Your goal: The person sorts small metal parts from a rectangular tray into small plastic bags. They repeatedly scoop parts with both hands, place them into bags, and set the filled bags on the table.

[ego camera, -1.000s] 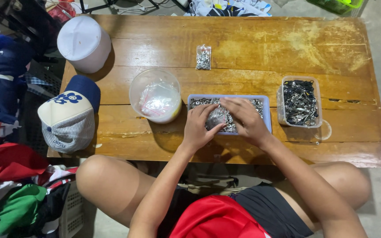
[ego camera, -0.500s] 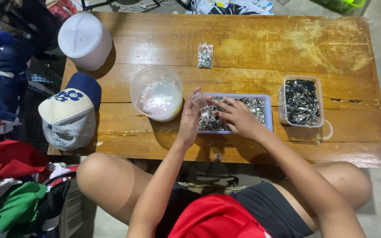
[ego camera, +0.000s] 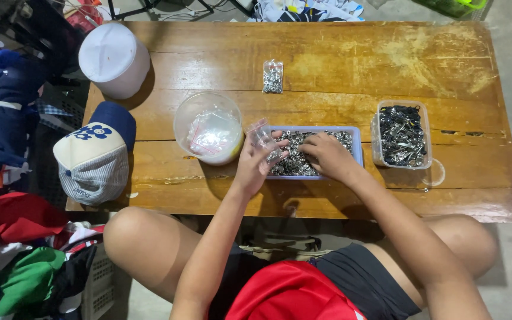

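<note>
A shallow blue-rimmed tray full of small silver metal pieces lies near the table's front edge. My left hand holds a small clear plastic bag upright over the tray's left end. My right hand rests palm down in the metal pieces, fingers curled among them. Just left of the tray stands a round clear tub with several clear bags inside. A filled small bag of metal pieces lies farther back on the table.
A clear box of dark metal parts stands right of the tray. At the table's left sit a white lidded bucket and a blue-and-white cap. Clothes are piled on the floor to the left. The wooden table spans the view.
My left hand lifted off the tray and now holds a small clear bag up at its left end. My right hand stayed in the metal pieces.
</note>
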